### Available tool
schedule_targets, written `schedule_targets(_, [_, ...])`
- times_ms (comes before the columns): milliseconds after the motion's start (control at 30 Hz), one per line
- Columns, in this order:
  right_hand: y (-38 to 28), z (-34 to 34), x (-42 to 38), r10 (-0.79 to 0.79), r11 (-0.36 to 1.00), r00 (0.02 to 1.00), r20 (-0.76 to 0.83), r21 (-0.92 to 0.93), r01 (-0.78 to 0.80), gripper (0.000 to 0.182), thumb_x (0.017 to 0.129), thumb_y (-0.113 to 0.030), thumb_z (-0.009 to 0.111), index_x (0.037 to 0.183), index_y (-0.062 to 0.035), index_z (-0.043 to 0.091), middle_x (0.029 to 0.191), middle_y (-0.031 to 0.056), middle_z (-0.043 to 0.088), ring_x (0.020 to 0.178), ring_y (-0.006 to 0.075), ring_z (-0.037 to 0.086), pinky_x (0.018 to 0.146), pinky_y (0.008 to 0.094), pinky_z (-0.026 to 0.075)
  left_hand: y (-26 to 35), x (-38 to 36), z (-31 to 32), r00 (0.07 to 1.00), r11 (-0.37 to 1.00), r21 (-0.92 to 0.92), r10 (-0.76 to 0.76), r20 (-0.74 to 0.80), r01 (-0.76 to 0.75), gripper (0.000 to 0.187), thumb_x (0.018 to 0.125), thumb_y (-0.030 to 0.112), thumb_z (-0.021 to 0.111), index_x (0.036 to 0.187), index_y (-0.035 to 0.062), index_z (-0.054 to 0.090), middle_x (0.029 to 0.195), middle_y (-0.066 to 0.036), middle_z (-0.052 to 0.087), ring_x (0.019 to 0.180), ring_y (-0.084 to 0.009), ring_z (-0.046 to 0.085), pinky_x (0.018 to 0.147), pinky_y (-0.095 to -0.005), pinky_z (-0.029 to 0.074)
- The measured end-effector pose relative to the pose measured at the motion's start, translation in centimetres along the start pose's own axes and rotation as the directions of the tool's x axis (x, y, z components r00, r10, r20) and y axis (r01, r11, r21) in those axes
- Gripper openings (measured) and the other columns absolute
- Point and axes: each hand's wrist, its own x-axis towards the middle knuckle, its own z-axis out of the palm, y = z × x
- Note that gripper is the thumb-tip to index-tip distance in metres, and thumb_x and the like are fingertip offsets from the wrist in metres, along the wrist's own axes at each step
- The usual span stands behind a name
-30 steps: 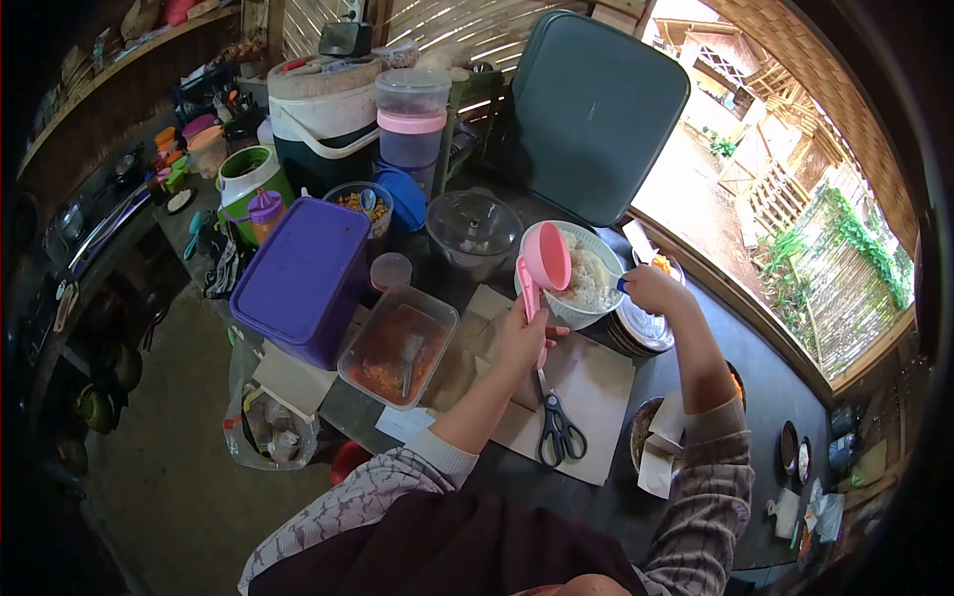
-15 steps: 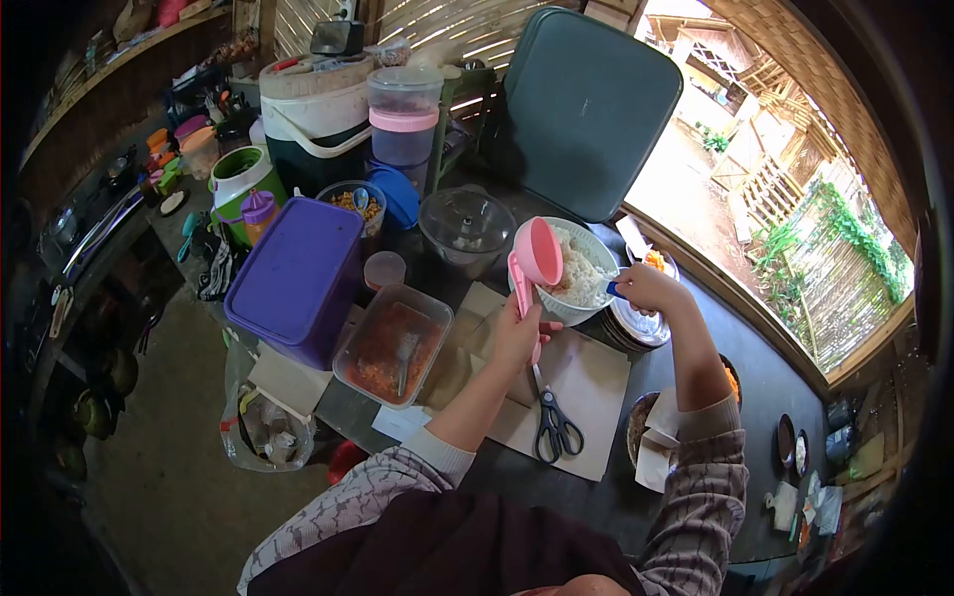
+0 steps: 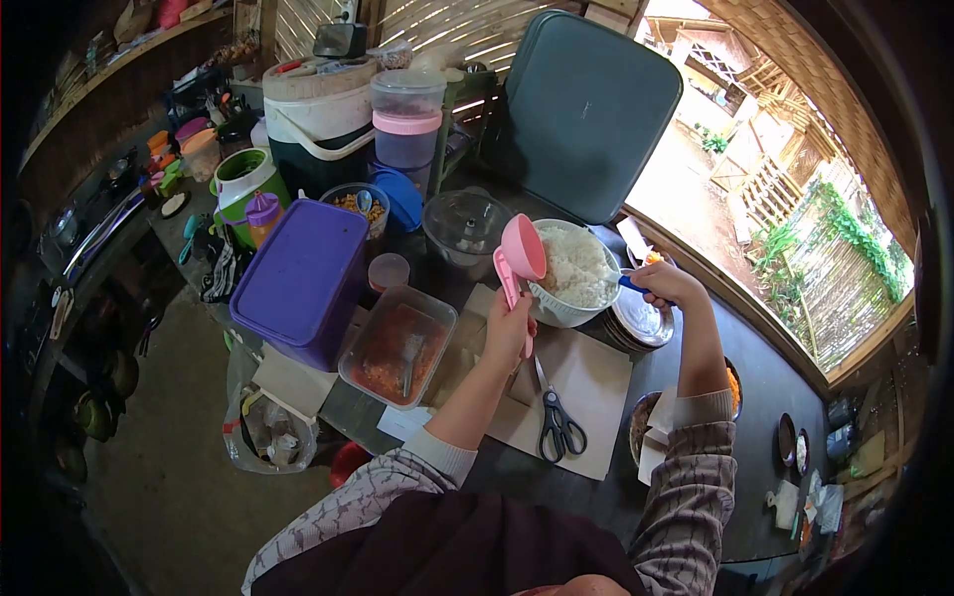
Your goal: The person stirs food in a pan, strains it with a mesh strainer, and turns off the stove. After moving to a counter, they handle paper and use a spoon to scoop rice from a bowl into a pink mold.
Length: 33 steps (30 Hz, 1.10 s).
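Note:
My left hand (image 3: 508, 330) is closed around the handle of a pink scoop (image 3: 523, 246) with a round cup. The cup is tilted at the left rim of a pale basin (image 3: 559, 315). White rice (image 3: 574, 260) fills much of the basin. In my right hand (image 3: 674, 285) is a spoon with a blue handle (image 3: 632, 285); its head reaches into the rice at the basin's right side and is partly hidden. Below my left hand, black-handled scissors (image 3: 562, 427) lie on brown paper sheets (image 3: 596, 382).
A clear tub of red sauce (image 3: 383, 348) with a spoon stands left of the paper. Behind it are a purple-lidded box (image 3: 303, 258) and a lidded clear bowl (image 3: 467, 226). Stacked plates (image 3: 641, 326) sit right of the basin. A large dark tray (image 3: 591, 114) leans behind.
My left hand has shifted a little left with the pink scoop, uncovering more rice. My right hand has moved slightly right, and more of the blue handle shows.

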Motion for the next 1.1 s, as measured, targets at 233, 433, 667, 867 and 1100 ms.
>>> schedule_targets(233, [-0.6,-1.6,-1.9,-0.145,0.988,0.983,-0.113,-0.068,0.138,0.023,0.084,-0.021,0.054,0.098,-0.0073,0.064,0.051,0.0,0.048,0.039,0.0063,0.04,0.035,0.022,0.031,0.1,-0.6,0.6,0.991,0.981,-0.163,-0.09,0.101,0.106,0.027,0.086,0.01,0.045,0.113,0.01,0.04,0.088,-0.005,0.048,0.053,-0.0091,0.045,0.044,-0.0239,0.042])
schedule_targets(433, [-2.6,-1.8,-5.9,-0.211,0.972,0.973,-0.089,-0.124,0.2,0.024,0.083,-0.02,0.055,0.1,-0.0048,0.064,0.051,-0.0006,0.048,0.039,0.0056,0.04,0.035,0.021,0.03,0.5,-1.2,1.4,0.977,0.98,-0.158,-0.084,0.198,0.117,0.028,0.092,0.017,0.042,0.119,0.014,0.035,0.089,-0.005,0.044,0.056,-0.0083,0.045,0.047,-0.0255,0.047])
schedule_targets(667, [-4.5,0.0,-7.9,-0.33,0.874,0.941,-0.075,-0.401,0.274,0.03,0.078,-0.021,0.058,0.1,-0.001,0.062,0.061,0.0103,0.059,0.05,0.0164,0.055,0.049,0.0288,0.045,1.7,-3.7,2.2,0.881,0.886,-0.283,-0.233,0.411,0.366,0.014,0.091,0.018,0.045,0.102,0.0111,0.039,0.078,0.0,0.044,0.058,-0.0075,0.045,0.049,-0.0243,0.046])
schedule_targets(867, [-5.9,5.7,-14.0,-0.512,0.59,0.817,-0.266,-0.8,0.109,0.026,0.075,-0.009,0.051,0.097,0.0023,0.058,0.081,0.0187,0.062,0.08,0.0318,0.061,0.071,0.038,0.048,1.2,-4.8,1.1,0.733,0.628,-0.42,-0.395,0.553,0.655,0.015,0.089,0.016,0.046,0.101,0.0095,0.04,0.073,0.0,0.044,0.055,-0.0054,0.041,0.046,-0.0195,0.038])
schedule_targets(1100, [-3.2,8.9,-16.9,-0.436,0.581,0.863,-0.257,-0.813,0.051,0.045,0.075,-0.001,0.048,0.119,0.0034,0.038,0.092,0.0244,0.055,0.076,0.0381,0.06,0.068,0.0425,0.05,0.3,-5.5,1.7,0.608,0.598,-0.233,-0.561,0.562,0.767,0.017,0.089,0.02,0.046,0.104,0.0106,0.044,0.064,0.001,0.041,0.046,-0.0051,0.037,0.04,-0.0178,0.036])
